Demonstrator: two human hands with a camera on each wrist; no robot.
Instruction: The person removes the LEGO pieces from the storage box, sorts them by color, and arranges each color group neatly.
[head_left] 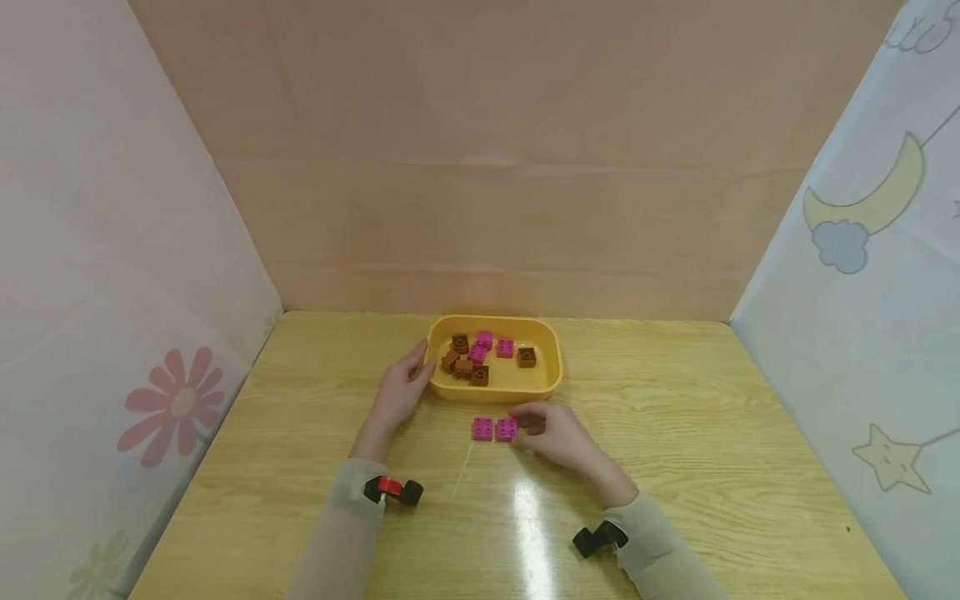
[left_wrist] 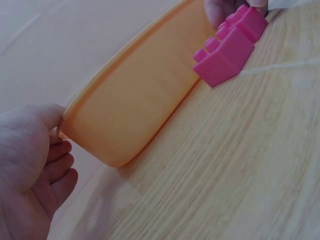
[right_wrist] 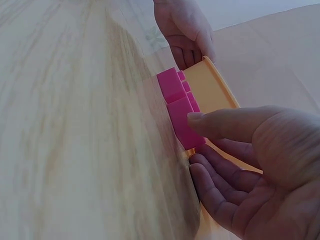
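Note:
Two pink toy bricks lie side by side on the table in front of a yellow plastic tub (head_left: 495, 397). My right hand (head_left: 558, 433) pinches the right-hand pink brick (right_wrist: 186, 122) between thumb and fingers; in the right wrist view the thumb lies on its near face. The left-hand pink brick (head_left: 482, 429) stands close beside it, studs up, untouched. At the tub's left end, my left hand (head_left: 400, 387) holds the rim, its thumb over the edge in the left wrist view (left_wrist: 30, 160) and its other fingers curled outside.
Inside the tub lie several brown bricks (head_left: 479, 376) and a few pink bricks (head_left: 506, 348). The wooden table (head_left: 675, 433) reaches to a plain back wall (head_left: 495, 208), with patterned sheets on both sides. A pale line (head_left: 463, 471) marks the tabletop before the bricks.

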